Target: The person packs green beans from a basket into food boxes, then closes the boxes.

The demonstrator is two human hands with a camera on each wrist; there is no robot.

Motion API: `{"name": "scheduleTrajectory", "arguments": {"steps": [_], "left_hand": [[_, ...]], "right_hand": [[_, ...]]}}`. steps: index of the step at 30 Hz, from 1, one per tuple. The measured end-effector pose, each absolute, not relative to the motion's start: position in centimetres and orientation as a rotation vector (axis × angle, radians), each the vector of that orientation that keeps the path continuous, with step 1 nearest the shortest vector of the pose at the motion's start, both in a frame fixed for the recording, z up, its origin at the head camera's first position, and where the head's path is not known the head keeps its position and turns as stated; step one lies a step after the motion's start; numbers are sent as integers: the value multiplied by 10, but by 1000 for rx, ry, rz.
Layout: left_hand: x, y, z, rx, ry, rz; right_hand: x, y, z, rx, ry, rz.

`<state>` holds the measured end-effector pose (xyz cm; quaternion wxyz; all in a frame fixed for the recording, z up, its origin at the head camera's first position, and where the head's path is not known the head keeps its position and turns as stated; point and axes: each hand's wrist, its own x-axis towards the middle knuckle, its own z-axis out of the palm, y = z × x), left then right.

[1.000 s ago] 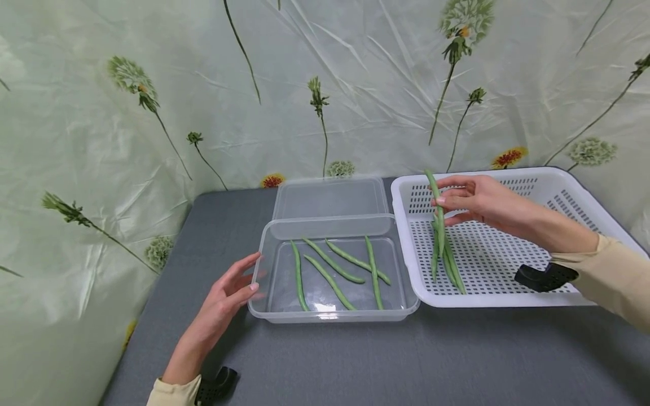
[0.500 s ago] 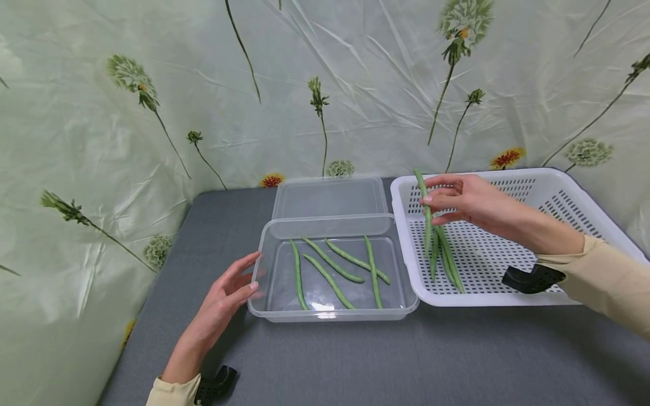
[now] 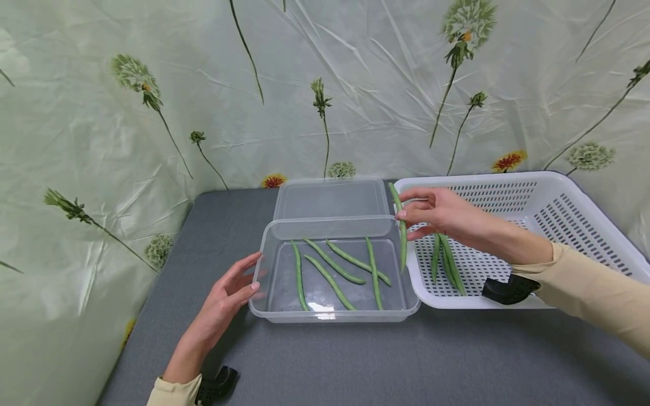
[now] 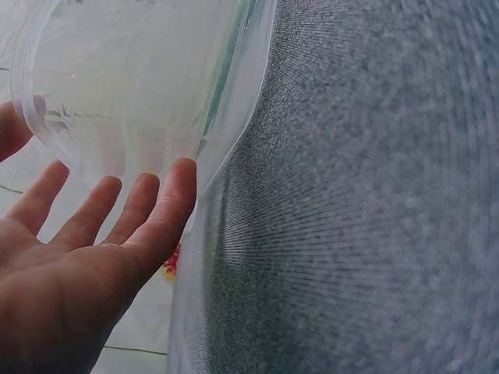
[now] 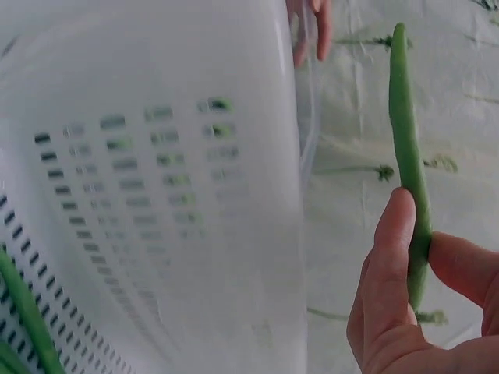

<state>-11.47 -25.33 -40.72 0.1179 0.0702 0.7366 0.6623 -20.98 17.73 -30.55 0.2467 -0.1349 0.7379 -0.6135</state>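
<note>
My right hand pinches a green bean between thumb and fingers. It holds the bean nearly upright, over the border between the clear plastic container and the white basket. In the right wrist view the held bean stands out plainly to the right of the basket wall. Several beans lie apart in the container; a few more beans lie in the basket. At the container's left side, my left hand rests its extended fingertips against the outer wall, as the left wrist view also shows at the fingers.
Behind the container lies a clear flat lid. Everything stands on a grey cloth-covered table. A flower-printed curtain hangs along the back and left. The basket's left wall stands close against the container's right rim.
My right hand has lifted the bean off the others in the basket and carried it left to the container's right edge. The left hand stays where it was.
</note>
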Motion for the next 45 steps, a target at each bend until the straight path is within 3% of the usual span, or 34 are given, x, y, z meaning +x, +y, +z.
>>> {"name": "scheduleTrajectory", "arguments": {"steps": [17, 45], "left_hand": [[-115, -253, -408, 185, 2170, 1922], [-117, -253, -409, 202, 2179, 1931]], "right_hand": [[-207, 136, -316, -356, 1995, -1554], [-198, 159, -301, -477, 2039, -1635]]}}
